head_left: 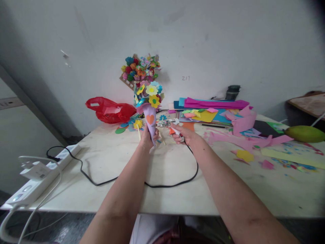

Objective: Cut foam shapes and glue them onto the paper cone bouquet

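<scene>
My left hand point(147, 137) is wrapped round the lower part of a purple paper cone point(150, 113) with an orange heart on its front. Paper flowers point(151, 90) in yellow, blue and pink fill the top of this bouquet, which stands nearly upright. In my right hand point(183, 133) is a glue gun point(176, 130), white with an orange part, its nozzle pointing left at the cone. I cannot tell whether the nozzle touches the paper. A black cord point(175, 185) runs from its handle across the table to the left.
A power strip point(38, 179) with a white charger lies at the left edge. Behind are a red plastic bag point(111, 110) and more paper flowers point(134, 69) by the wall. Coloured sheets point(215, 103), pink scraps point(243, 140), a dark cup point(233, 92) and a green-yellow object point(304, 134) are right.
</scene>
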`<state>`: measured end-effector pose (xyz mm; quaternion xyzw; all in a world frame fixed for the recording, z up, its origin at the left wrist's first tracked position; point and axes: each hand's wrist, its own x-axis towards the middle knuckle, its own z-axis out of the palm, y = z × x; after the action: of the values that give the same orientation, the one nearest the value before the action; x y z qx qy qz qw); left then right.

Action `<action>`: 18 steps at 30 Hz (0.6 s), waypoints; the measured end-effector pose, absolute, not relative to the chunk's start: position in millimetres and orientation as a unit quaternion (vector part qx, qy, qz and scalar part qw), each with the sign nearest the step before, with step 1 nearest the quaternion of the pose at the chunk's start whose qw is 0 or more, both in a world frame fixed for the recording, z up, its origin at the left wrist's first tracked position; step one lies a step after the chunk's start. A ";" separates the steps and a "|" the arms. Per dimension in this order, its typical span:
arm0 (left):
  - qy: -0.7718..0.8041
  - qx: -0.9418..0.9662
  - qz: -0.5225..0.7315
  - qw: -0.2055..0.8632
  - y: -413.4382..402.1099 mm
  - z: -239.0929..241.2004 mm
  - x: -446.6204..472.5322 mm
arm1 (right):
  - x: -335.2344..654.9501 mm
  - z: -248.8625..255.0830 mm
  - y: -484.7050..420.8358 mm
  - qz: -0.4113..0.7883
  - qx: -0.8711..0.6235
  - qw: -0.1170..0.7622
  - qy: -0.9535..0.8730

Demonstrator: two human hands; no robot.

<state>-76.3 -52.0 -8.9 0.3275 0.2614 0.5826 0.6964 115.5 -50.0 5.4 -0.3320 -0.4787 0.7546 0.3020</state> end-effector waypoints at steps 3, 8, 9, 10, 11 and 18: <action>0.270 0.333 0.581 0.692 -53.0 -7.6 -76.1 | 118.5 5.7 -48.3 0.776 -0.302 0.299 -0.466; 0.280 0.333 0.581 0.688 -53.3 -7.4 -76.0 | 119.8 5.2 -47.4 0.793 -0.282 0.311 -0.442; 0.281 0.334 0.582 0.686 -53.2 -7.6 -76.1 | 119.8 5.0 -47.4 0.793 -0.283 0.312 -0.440; 0.281 0.335 0.584 0.684 -53.1 -7.7 -76.1 | 119.7 4.9 -47.5 0.793 -0.284 0.312 -0.440; 0.282 0.336 0.586 0.682 -53.0 -7.8 -76.2 | 119.6 4.7 -47.6 0.792 -0.285 0.312 -0.441; 0.290 0.328 0.592 0.676 -51.7 -9.2 -76.6 | 116.4 4.3 -48.8 0.778 -0.310 0.326 -0.439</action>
<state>-76.6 -51.7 -9.2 0.3279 0.2903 0.5922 0.6764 116.4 -48.8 4.3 -0.3096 -0.4385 0.7782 0.3259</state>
